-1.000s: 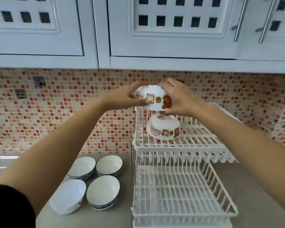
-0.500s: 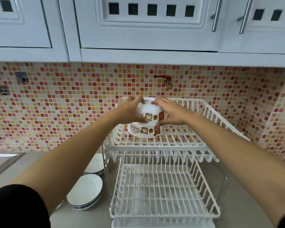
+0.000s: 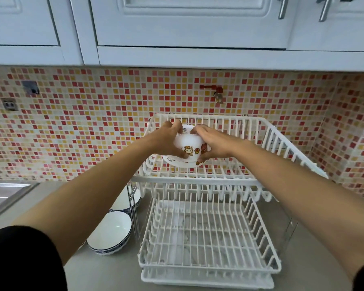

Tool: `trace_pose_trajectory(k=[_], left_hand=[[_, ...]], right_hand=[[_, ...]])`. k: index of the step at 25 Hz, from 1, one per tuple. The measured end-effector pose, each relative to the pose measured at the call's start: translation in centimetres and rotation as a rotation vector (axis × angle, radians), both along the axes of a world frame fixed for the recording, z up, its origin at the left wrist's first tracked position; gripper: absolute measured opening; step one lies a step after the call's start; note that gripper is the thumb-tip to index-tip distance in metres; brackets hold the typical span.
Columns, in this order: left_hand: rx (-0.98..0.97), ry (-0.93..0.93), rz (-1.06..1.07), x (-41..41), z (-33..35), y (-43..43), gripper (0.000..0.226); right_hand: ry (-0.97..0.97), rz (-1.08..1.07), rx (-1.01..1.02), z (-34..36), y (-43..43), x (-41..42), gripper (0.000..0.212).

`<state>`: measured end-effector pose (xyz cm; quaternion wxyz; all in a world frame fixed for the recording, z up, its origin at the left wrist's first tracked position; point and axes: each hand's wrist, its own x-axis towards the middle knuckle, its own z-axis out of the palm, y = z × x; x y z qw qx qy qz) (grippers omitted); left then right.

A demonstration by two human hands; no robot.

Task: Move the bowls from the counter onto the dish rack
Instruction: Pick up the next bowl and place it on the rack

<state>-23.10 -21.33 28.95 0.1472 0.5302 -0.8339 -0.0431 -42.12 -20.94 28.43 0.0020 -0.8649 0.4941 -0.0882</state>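
Observation:
A white cartoon-printed bowl [image 3: 188,147] sits upside down on another such bowl in the top tier of the white two-tier dish rack [image 3: 267,141]. My left hand [image 3: 167,139] grips its left side and my right hand [image 3: 213,143] grips its right side. Only the rim of the lower cartoon bowl [image 3: 174,161] shows beneath. On the counter left of the rack, a white blue-rimmed bowl [image 3: 109,234] lies face up, and another blue-rimmed bowl [image 3: 124,201] behind it is partly hidden by my left arm and the rack post.
The rack's lower tier [image 3: 206,232] holds nothing. A steel sink [image 3: 2,194] lies at far left. White wall cabinets [image 3: 177,28] hang overhead, and a red tap [image 3: 215,91] juts from the mosaic wall behind the rack.
Both hands lowered the cartoon bowl from above the rack down onto the bowl in the top tier. The view shifted left and closer, hiding some of the counter bowls.

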Motion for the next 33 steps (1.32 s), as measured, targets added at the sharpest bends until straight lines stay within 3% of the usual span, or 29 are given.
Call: trace_pose_trajectory(k=[4,9,14,19,24,33], left_hand=[[0.039,-0.013,-0.003,0.0,-0.1,-0.1,0.087],[0.012,0.041,-0.045,1.9,2.0,0.4,0.084],[-0.163,0.095,0.096,9.1,5.4,1.2,0.056],[-0.111,0.109,0.316,19.3,4.1,1.7,0.051],[0.052,0.074,0.549,29.6,-2.1,2.8,0.048],[0.432,0.039,0.726,38.9,-20.4,3.4,0.055]], right_hand=[[0.028,-0.01,0.004,-0.1,0.0,0.1,0.094],[0.057,-0.073,0.118,2.1,0.9,0.5,0.123],[-0.019,-0.052,-0.018,5.8,1.5,7.3,0.088],[-0.117,-0.031,-0.059,5.2,-0.5,21.2,0.076],[-0.067,0.004,0.068,-0.7,-0.5,33.6,0.067],[0.023,-0.065,0.344,-20.7,-3.3,40.7,0.052]])
